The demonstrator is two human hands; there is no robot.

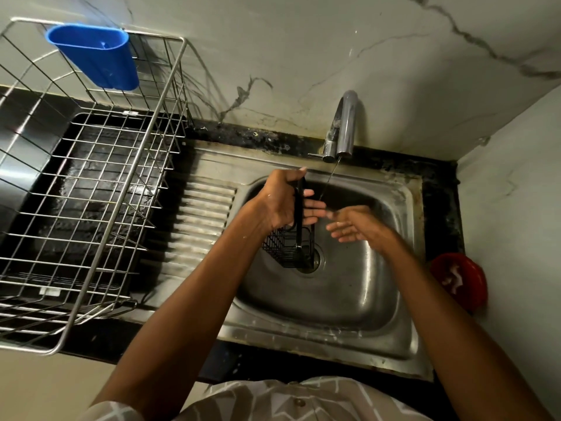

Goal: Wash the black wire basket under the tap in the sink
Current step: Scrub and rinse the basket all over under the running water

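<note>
black wire basket (288, 247) is held up-and-down by left hand (283, 202) | right hand (353, 223) is kept open, empty, just beside | thin water falls between.

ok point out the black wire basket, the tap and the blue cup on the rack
black wire basket (283, 249): head view, on its wire mesh side, low over the drain
tap (346, 123): head view, on the chrome spout
blue cup (97, 56): head view, on its front wall

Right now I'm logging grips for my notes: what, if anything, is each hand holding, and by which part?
The left hand grips the black wire basket by its upright black handle bar. The right hand is open and holds nothing.
</note>
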